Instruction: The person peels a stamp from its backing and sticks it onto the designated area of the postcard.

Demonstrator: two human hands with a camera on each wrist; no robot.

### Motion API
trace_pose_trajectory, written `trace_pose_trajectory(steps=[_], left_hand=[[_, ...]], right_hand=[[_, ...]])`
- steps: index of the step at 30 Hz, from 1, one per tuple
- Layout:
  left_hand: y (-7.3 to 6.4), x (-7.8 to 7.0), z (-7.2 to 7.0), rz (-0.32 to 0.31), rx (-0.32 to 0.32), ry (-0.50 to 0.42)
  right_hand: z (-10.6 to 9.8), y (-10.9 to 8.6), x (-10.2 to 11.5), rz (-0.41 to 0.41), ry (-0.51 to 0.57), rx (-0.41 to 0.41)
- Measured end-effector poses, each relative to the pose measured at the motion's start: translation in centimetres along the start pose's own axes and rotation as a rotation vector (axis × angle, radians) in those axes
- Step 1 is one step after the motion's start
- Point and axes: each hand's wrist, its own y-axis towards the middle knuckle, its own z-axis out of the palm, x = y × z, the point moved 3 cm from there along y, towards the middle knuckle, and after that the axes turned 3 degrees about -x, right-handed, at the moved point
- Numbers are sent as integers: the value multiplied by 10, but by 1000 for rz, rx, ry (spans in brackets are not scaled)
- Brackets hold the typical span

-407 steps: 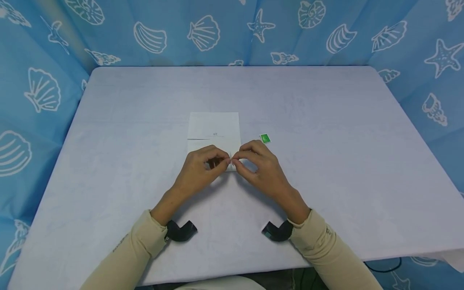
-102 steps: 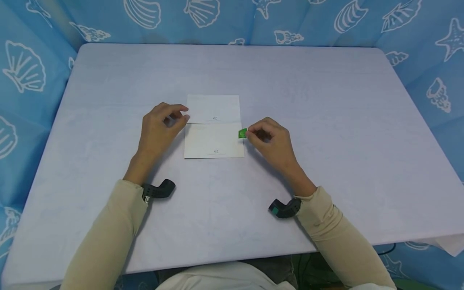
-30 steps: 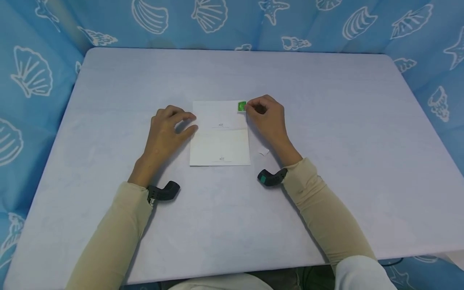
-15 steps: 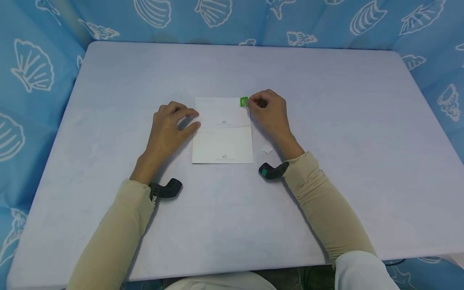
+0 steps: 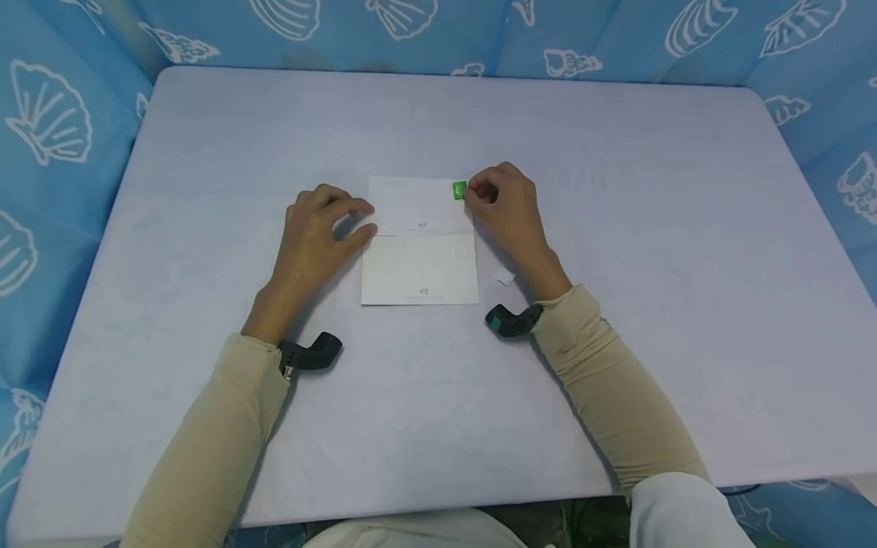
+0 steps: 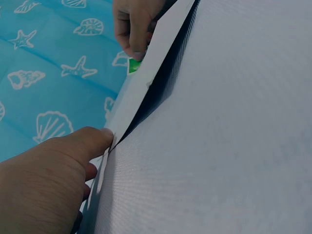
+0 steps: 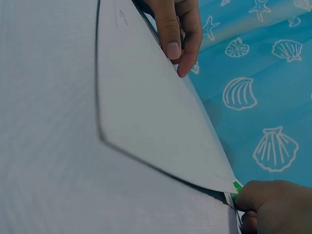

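Two white paper panels, each with a small printed mark, lie one above the other mid-table: the far panel [image 5: 411, 202] and the near panel [image 5: 419, 270]. A small green stamp-like sticker [image 5: 459, 190] with a pale border sits at the far panel's upper right corner. My right hand [image 5: 507, 205] pinches the sticker's right edge between thumb and forefinger. At the left edge of the paper, my left hand [image 5: 318, 228] touches it with thumb and forefinger spread apart. In the left wrist view, the left thumb [image 6: 95, 141] lies on the paper's edge.
A small curled white scrap [image 5: 505, 277] lies on the white-covered table [image 5: 411, 411], right of the paper. Black wrist cameras are worn on the left wrist [image 5: 314, 352] and right wrist [image 5: 512, 320]. A blue shell-patterned curtain [image 5: 479, 34] stands behind.
The sticker first lay on the table, right of the paper. My right hand then held it beside the near panel and carried it up to the far corner. The white scrap has appeared.
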Motion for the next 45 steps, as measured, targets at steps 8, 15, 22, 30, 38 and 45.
trace_pose_trajectory(steps=[8,15,22,30,38,45], left_hand=[[0,-1,0,15,0,0],[0,0,0,10,7,-2],[-2,2,-1,24,-16,-4],[0,1,0,30,-4,-17],[-1,0,0,3,16,-6],[0,-1,0,11,14,7]], right_hand=[[-1,-1,0,-31,-2,-21],[-3,-5,8,-266,34,-75],[1,-9,13,-290,-3,19],[3,-13,11,-293,-168,123],[2,-13,10,-351,-84,33],[-5,-11,15,-394,-12,-71]])
